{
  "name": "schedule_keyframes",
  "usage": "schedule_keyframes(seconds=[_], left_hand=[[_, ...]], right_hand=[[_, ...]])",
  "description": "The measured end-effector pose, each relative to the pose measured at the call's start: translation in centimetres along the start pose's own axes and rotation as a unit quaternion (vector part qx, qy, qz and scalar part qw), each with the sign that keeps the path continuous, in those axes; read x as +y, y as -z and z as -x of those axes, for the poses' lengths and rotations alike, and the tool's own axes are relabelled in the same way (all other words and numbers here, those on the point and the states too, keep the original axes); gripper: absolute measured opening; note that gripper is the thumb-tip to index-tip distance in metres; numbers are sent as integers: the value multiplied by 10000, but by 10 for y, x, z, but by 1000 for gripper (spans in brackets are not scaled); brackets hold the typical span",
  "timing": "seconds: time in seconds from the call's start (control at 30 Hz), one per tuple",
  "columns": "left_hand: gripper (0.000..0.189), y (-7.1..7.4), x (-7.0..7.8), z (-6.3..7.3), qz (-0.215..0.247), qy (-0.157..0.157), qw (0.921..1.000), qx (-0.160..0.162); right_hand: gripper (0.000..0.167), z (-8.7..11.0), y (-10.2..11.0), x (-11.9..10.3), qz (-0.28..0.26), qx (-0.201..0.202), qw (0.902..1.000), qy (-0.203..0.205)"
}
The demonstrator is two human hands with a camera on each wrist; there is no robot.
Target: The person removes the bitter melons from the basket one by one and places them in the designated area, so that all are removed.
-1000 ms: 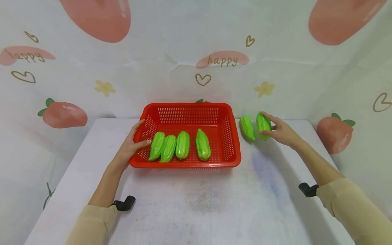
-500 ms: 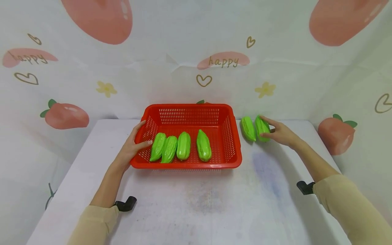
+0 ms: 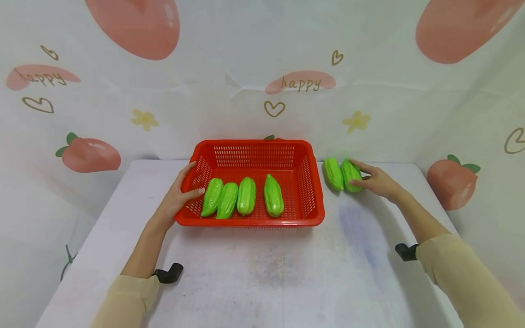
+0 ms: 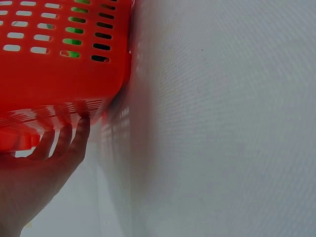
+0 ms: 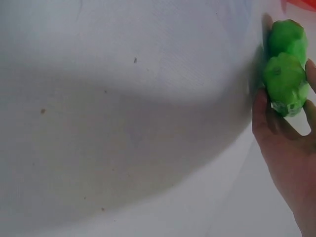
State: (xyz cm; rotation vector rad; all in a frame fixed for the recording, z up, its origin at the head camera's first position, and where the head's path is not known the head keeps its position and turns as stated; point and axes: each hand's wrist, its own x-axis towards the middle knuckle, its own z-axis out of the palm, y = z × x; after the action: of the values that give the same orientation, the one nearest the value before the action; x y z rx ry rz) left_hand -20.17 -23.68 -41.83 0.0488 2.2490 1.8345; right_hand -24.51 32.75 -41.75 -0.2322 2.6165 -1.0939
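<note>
My left hand (image 3: 173, 201) grips the left side of a red plastic basket (image 3: 250, 222), its thumb over the rim. In the left wrist view its fingers (image 4: 79, 138) lie against the outside of the basket wall (image 4: 59, 79). Several bright green bitter melons (image 3: 246, 196) lie inside the basket, one (image 3: 273, 196) apart from the others. To the right of the basket, my right hand (image 3: 379, 181) holds a bitter melon (image 3: 350, 175) between thumb and fingers at the table. Close against it on the left lies another bitter melon (image 3: 333, 174); both show in the right wrist view.
A white table (image 3: 279, 282) with faint stains bears everything. Behind it hangs a pale backdrop (image 3: 229, 109) printed with fruit, hearts and flowers, close to the basket's far side.
My right hand has lowered its bitter melon and brought it left, against the neighbouring one. The left hand keeps its place on the basket. The whole head view has shifted slightly.
</note>
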Motion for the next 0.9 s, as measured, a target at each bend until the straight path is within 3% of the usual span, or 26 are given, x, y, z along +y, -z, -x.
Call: schedule_keyframes(seconds=[0.6,0.9], left_hand=[[80,-1,1,1,15,-10,10000,7],[80,-1,0,1,14,-43,10000,26]], right_hand=[[81,-6,-11,13,-251,100,9996,-120],[76,-1,-12,12,-288,538,9980,181]])
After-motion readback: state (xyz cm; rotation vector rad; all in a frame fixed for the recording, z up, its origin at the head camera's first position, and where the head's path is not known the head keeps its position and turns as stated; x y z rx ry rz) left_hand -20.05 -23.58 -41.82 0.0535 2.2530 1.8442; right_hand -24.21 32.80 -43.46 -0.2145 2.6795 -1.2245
